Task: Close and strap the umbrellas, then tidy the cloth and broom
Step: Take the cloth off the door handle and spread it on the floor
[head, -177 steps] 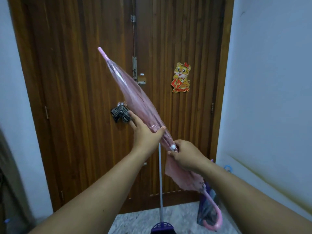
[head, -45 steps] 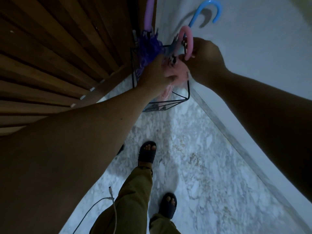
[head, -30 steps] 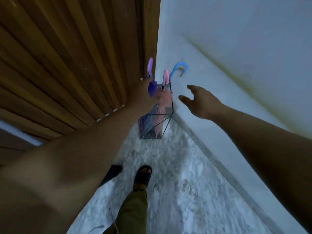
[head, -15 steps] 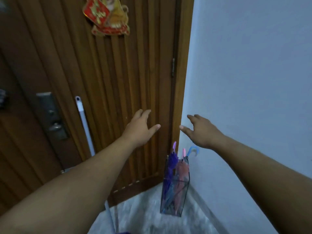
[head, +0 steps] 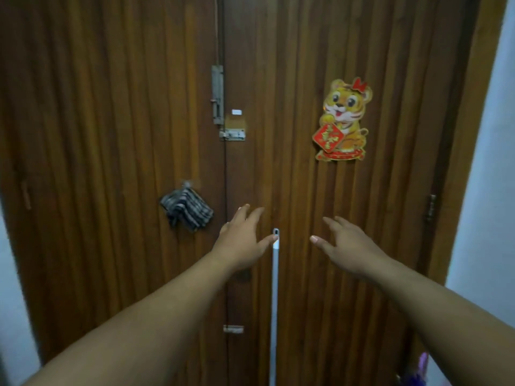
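A grey-and-black checked cloth hangs bunched on the wooden door, left of centre. A white broom handle leans upright against the door between my arms; its head is out of view below. My left hand is open with fingers spread, just right of the cloth, its thumb tip at the top of the broom handle. My right hand is open and empty, a little right of the handle. A purple umbrella handle peeks in at the bottom right corner.
The brown slatted double door fills the view, with a bolt latch at the centre seam and a tiger sticker at the upper right. White walls flank the door frame on both sides.
The pink umbrella went into the corner stand and both hands let go. The view then rose from the floor and stand and swung left to the door centre, both hands open.
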